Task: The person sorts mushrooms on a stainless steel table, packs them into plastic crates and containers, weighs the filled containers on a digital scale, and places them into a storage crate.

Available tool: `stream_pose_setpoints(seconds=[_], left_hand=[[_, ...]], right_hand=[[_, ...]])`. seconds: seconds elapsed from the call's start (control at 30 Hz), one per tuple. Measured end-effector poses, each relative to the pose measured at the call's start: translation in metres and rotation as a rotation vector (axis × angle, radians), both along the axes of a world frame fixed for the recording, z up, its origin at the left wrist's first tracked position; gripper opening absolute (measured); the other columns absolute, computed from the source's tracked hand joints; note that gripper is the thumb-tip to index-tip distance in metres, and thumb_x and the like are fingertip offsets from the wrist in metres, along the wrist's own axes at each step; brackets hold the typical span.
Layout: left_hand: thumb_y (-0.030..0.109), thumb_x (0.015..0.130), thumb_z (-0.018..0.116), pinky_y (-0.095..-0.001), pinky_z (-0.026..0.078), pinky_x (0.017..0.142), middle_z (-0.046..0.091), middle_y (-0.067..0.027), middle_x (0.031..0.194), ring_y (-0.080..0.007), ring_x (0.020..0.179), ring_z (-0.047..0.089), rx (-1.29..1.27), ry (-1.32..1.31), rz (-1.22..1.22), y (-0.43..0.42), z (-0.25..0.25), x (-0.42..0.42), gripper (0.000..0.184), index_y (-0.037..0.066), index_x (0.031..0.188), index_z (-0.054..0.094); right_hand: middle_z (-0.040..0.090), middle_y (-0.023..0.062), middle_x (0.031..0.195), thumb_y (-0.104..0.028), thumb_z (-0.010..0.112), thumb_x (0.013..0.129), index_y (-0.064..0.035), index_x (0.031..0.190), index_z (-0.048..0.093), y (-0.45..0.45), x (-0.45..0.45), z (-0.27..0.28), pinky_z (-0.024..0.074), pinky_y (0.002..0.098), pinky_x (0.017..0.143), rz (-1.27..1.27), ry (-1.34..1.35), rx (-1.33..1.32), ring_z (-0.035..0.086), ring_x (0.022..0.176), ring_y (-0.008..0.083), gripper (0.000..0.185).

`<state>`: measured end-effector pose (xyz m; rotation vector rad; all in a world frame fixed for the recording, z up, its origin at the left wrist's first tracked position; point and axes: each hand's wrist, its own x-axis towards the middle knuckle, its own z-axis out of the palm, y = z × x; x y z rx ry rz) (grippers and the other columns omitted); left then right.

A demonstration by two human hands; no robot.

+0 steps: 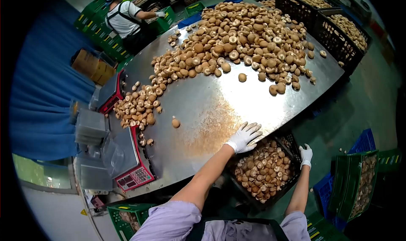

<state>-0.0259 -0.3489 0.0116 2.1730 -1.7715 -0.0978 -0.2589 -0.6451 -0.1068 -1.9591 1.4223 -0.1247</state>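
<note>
Far left, blue curtain (46, 84), then clear plastic containers (91, 127) stacked beside two red-edged scales, nearer one (136, 175) at the near left corner of the bench (190, 131). Behind, a co-worker (127, 21) in a white top and dark straps, turned toward green crates. Next, mushrooms (245, 34) in a long heap, from beside the scales to the far right of the bench; lone mushroom (175, 122) apart on metal, left of brown residue.

At the near edge, left hand (245, 138), white-gloved, palm down, fingers extended and spread, gripping nothing visible. Just below, dark crate (243, 194) filled with mushrooms, close against the bench edge. On its right side, right hand (305, 154), also gloved, fingers partly bent near the rim; firm grip or light touch impossible to tell. Farther right, black crates (344, 40) and green crates (359, 182), likewise loaded.

For sound handling: crate best kept level and snug to the edge, without a gap; light palm pressure to spare the caps; right hand well placed for steadying; fingers clear of any pinch between rim and metal.

Lettering, left to right: yellow triangular sign (83, 212) on the wall, keypad markings on the nearer scale, yellow markings on green crates; all too small to read, with no legible brand.
</note>
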Motion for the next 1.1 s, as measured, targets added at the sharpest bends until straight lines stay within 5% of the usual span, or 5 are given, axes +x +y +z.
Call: stream_pose_setpoints(seconds=[0.17,0.53,0.6,0.87,1.1], left_hand=[[0.036,0.081,0.056,-0.0476,0.021,0.11,0.033,-0.0108,0.143,-0.0296,0.131,0.032,0.026,0.022,0.002,0.002,0.006,0.002,0.058,0.013,0.132,0.041],[0.034,0.077,0.061,-0.0474,0.024,0.109,0.036,-0.0121,0.141,-0.0322,0.128,0.035,-0.052,0.035,0.022,0.005,-0.002,0.001,0.061,0.011,0.131,0.042],[0.035,0.078,0.06,-0.0477,0.024,0.108,0.036,-0.0125,0.141,-0.0326,0.128,0.035,-0.05,0.05,0.008,0.005,-0.002,0.001,0.061,0.011,0.131,0.042],[0.035,0.077,0.061,-0.0469,0.023,0.109,0.039,-0.0122,0.139,-0.0305,0.128,0.035,-0.046,0.019,0.005,0.004,0.001,-0.001,0.06,0.013,0.13,0.044],[0.036,0.077,0.062,-0.0455,0.022,0.11,0.037,-0.0113,0.141,-0.0312,0.13,0.033,0.001,0.013,0.023,0.004,0.008,-0.004,0.061,0.014,0.131,0.043]], right_hand=[[0.065,0.0133,0.107,-0.01,0.062,0.082,-0.001,0.112,0.062,0.018,0.01,0.0,0.0458,0.0304,0.087,-0.012,-0.29,0.005,0.061,0.097,0.0206,0.031],[0.067,0.0117,0.097,-0.007,0.06,0.081,0.0006,0.1,0.065,0.124,0.057,0.118,0.0469,0.0299,0.083,0.167,-0.574,0.128,0.063,0.09,0.0203,0.021],[0.068,0.0115,0.096,-0.007,0.06,0.081,0.0001,0.098,0.065,0.125,0.045,0.082,0.0471,0.0296,0.083,0.28,-0.661,-0.016,0.063,0.09,0.0198,0.019],[0.068,0.0101,0.094,-0.01,0.061,0.081,-0.0023,0.1,0.067,0.146,-0.038,0.089,0.048,0.0269,0.078,0.062,-0.444,0.299,0.062,0.085,0.0158,0.021],[0.067,0.0167,0.092,-0.019,0.063,0.079,-0.0061,0.098,0.068,0.157,-0.13,0.055,0.0487,0.0344,0.08,0.033,-0.239,0.085,0.064,0.089,0.0294,0.024]])
